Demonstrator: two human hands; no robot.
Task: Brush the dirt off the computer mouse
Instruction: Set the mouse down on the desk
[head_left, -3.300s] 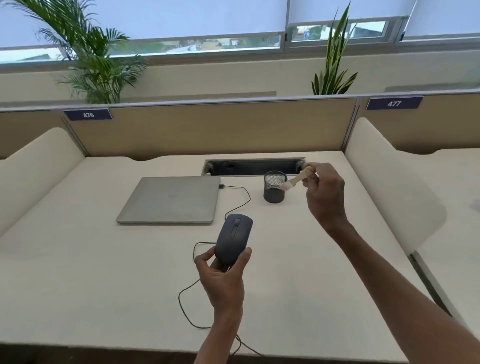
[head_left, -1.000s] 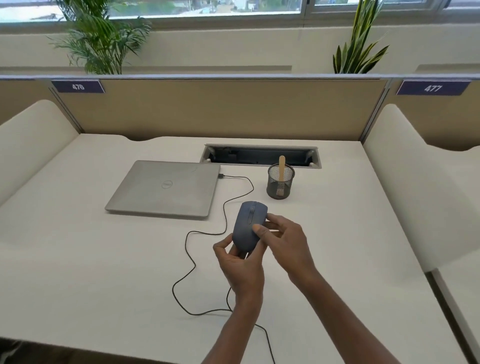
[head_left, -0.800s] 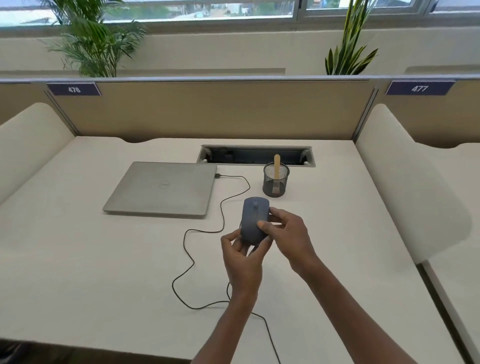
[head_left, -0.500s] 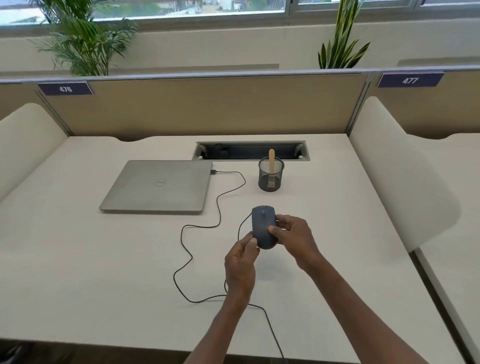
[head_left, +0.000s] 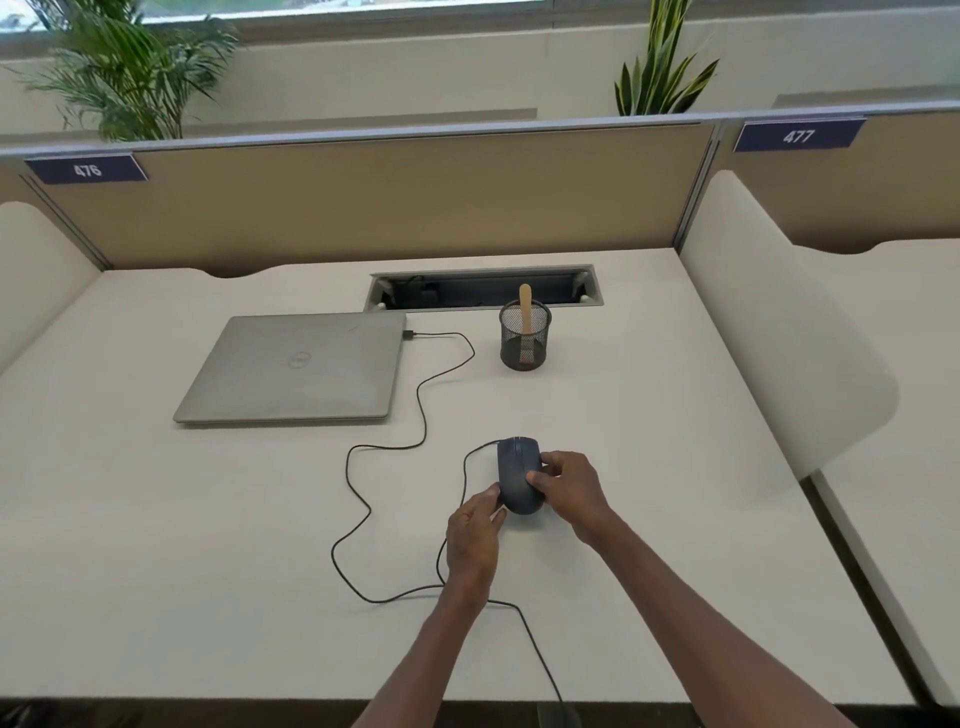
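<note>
Right hand (head_left: 569, 486): fingers curled over the right flank of the computer mouse (head_left: 517, 475), thumb on its top; it grips the mouse.
Left hand (head_left: 474, 530): fingers loosely bent, fingertips touching the rear left edge of the mouse; whether they grip or only rest there cannot be told.
Computer mouse: dark blue-grey, smooth rounded shell, low on the desk (head_left: 156, 545) surface between the two hands, in front of the mesh cup (head_left: 524, 338).
Cable (head_left: 421, 405): thin black cord, looping across the desk from the mouse to the right edge of the laptop (head_left: 296, 366).
Brush (head_left: 525, 312): pale wooden handle, upright in the mesh cup, bristles down.
Change from earlier frames: 3.3 s ago the right hand held the brush beside the cup and the left hand alone held the mouse raised; the brush now stands in the cup, and the mouse has come down to desk level with both hands on it.
Laptop: closed, matte silver, flat rectangular lid.
Mesh cup: black wire mesh, cylindrical.
Desk: cream, matte, with a recessed cable tray (head_left: 483, 286) at the back.
</note>
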